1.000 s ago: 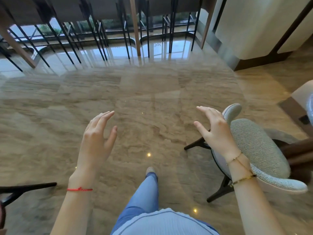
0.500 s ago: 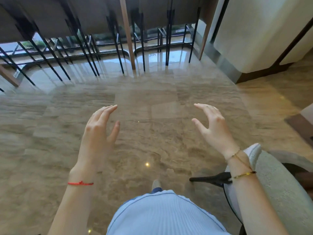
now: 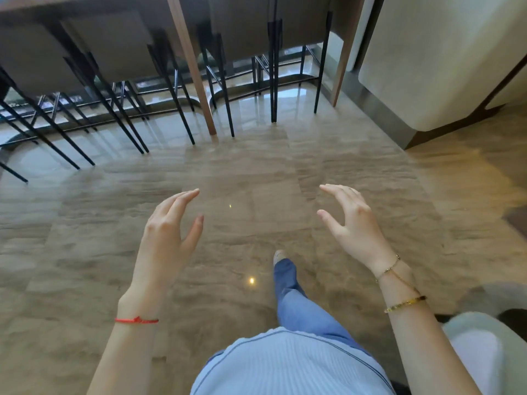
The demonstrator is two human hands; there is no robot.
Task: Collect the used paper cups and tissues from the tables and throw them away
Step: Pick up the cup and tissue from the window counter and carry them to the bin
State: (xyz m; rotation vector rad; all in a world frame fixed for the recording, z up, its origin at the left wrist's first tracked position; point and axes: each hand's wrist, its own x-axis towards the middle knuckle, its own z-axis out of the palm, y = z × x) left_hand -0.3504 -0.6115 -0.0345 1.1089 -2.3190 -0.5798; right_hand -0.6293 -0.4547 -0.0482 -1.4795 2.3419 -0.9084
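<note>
No paper cup or tissue shows in this view. My left hand (image 3: 168, 232) is held out over the glossy stone floor, fingers relaxed and a little bent, holding nothing. My right hand (image 3: 352, 226) is held out the same way to the right, palm facing inward, also holding nothing. A red string circles my left wrist and gold bracelets my right. My right leg in blue jeans (image 3: 293, 297) steps forward between the hands.
A row of bar stools with thin black legs (image 3: 176, 101) stands under a high counter with wooden posts (image 3: 194, 69) ahead. A cream cabinet with a dark base (image 3: 439, 67) fills the upper right. A pale upholstered chair (image 3: 479, 352) sits at the lower right.
I have walked forward: the bar stools and counter are closer, and the upholstered chair has slid back to the lower right corner. Both hands stay held out and holding nothing.
</note>
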